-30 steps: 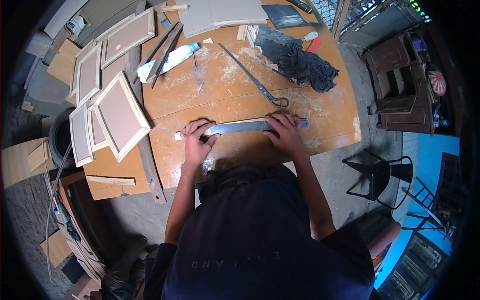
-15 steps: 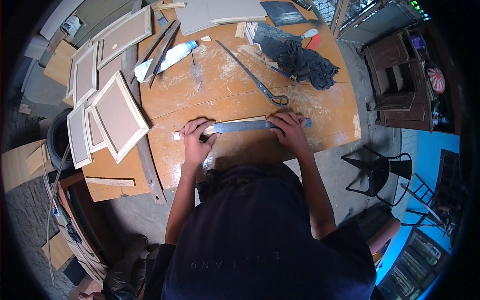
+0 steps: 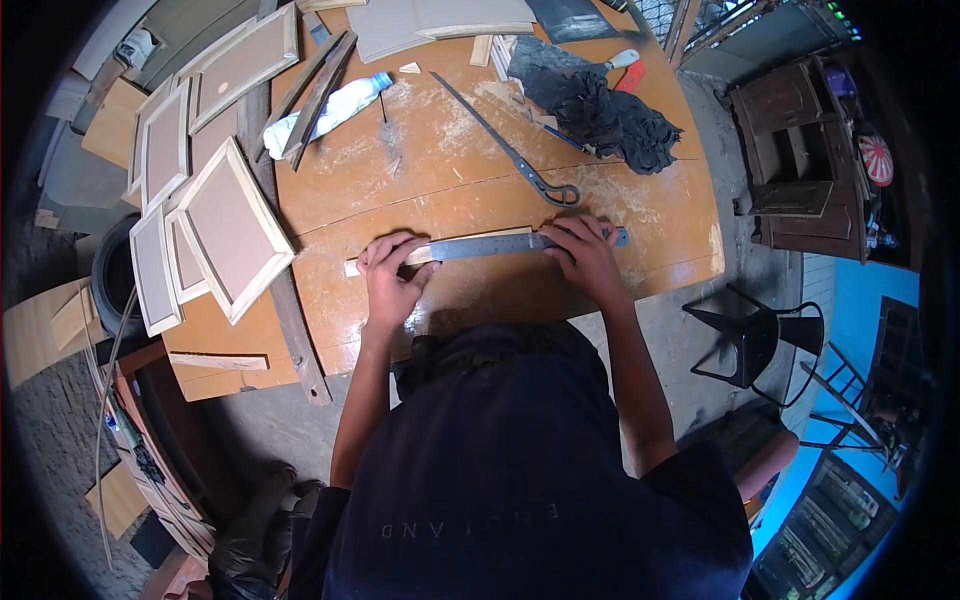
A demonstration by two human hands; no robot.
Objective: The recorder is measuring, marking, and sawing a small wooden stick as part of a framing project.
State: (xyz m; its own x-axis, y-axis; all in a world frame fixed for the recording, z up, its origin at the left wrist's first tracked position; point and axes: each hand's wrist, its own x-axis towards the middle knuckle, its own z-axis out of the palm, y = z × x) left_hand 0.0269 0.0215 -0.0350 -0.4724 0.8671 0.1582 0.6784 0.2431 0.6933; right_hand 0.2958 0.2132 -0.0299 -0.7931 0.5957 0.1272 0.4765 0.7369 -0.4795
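Note:
A steel ruler [image 3: 485, 246] lies along a narrow pale wooden strip [image 3: 421, 256] near the front of the table. My left hand [image 3: 395, 275] is closed around the strip, its fingers over the far edge and its thumb at the near edge beside the ruler's left end. Toward the ruler's other end, my right hand [image 3: 588, 262] pinches it, fingers on the far side and thumb on the near side. The ruler's right tip pokes out past that hand. Beyond them rests a handsaw [image 3: 510, 150] with a dark handle.
Several wooden frames [image 3: 240, 230] with panels are piled at the left, beside a long dark wooden bar [image 3: 298, 345]. A plastic bottle [image 3: 345, 105], black cloth [image 3: 640, 130] and a scraper [image 3: 622, 60] lie farther back. A black chair [image 3: 745, 345] stands to the right.
The view has shifted slightly. Both hands keep their grip, and the ruler stays along the strip with almost no movement.

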